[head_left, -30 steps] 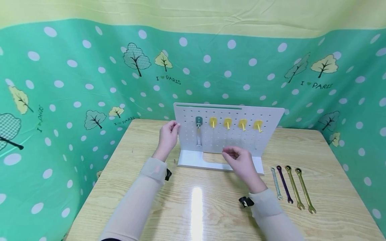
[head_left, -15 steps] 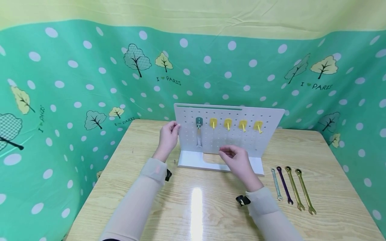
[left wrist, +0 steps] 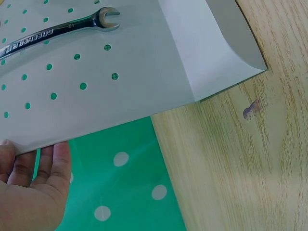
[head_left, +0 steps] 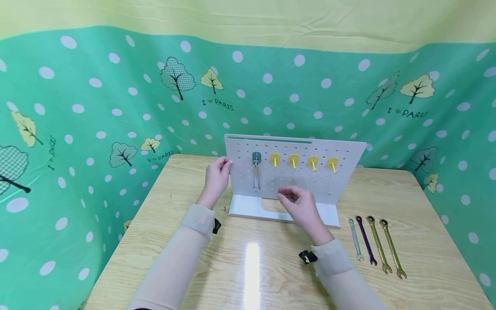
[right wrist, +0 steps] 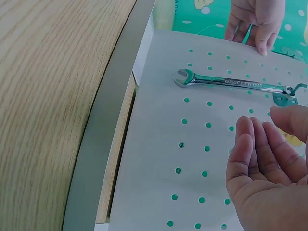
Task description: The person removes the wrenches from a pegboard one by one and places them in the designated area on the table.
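A white pegboard (head_left: 294, 181) stands upright on its own flat foot. My left hand (head_left: 216, 177) pinches the board's left edge, its fingers lying at that edge in the left wrist view. On a green hook (head_left: 256, 158) hangs a chrome combination wrench (right wrist: 231, 83), open end down, just right of that hand. My right hand (head_left: 300, 204) hovers before the lower middle of the board. Its fingers are loosely bent and nothing is between them in the right wrist view. Several yellow hooks (head_left: 293, 161) sit in a row on the board, bearing nothing.
Several wrenches lie side by side on the wooden table (head_left: 162, 267), right of the board: a silver one (head_left: 356, 240), a purple one (head_left: 366, 241) and two gold ones (head_left: 379, 245). A polka-dot curtain (head_left: 271, 94) hangs behind.
My right hand has drifted a little left in front of the board. The left hand keeps its hold on the edge, and the wrenches have stayed put.
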A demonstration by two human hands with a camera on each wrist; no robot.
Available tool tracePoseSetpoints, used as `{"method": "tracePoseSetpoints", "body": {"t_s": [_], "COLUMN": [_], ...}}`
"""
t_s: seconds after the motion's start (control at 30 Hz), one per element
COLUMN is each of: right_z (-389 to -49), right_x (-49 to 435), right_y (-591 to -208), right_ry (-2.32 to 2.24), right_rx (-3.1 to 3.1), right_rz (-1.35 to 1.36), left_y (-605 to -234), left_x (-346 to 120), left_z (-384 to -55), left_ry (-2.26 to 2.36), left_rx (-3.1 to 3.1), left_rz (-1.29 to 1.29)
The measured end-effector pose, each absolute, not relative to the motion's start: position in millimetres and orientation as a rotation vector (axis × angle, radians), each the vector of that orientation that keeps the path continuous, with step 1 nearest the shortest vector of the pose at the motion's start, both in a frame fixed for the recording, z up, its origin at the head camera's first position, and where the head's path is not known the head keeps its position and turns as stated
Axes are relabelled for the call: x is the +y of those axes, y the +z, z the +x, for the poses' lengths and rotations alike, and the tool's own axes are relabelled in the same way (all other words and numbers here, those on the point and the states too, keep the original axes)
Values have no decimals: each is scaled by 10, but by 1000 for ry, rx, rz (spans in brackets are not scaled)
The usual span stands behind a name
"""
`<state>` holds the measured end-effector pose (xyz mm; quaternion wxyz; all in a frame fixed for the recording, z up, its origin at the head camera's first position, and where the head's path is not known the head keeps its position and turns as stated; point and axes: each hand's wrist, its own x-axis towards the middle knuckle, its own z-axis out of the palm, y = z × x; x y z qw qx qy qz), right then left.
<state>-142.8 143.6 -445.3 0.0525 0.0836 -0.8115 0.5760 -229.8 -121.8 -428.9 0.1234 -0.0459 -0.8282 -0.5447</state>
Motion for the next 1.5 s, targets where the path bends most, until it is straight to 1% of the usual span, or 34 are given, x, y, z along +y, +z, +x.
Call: {"method": "tracePoseSetpoints", "body": {"t_s": [0.6, 1.13, 1.5], "right_z": [-1509, -1607, -1698], "right_x": [1329, 1150, 997], "right_y": [-4423, -4340, -4349], "right_ry": [1718, 1712, 1732], "right_rx": [-2479, -2477, -2411], "right_rz": [275, 300, 295], "left_y": [-4288, -4315, -4305], "left_x": [-1221, -1234, -1230], "left_z": [-2297, -2313, -2309], "left_ry": [-1583, -1579, -1609], "left_rx": [-2398, -2385, -2379], "left_rz": [-142, -162, -154]}}
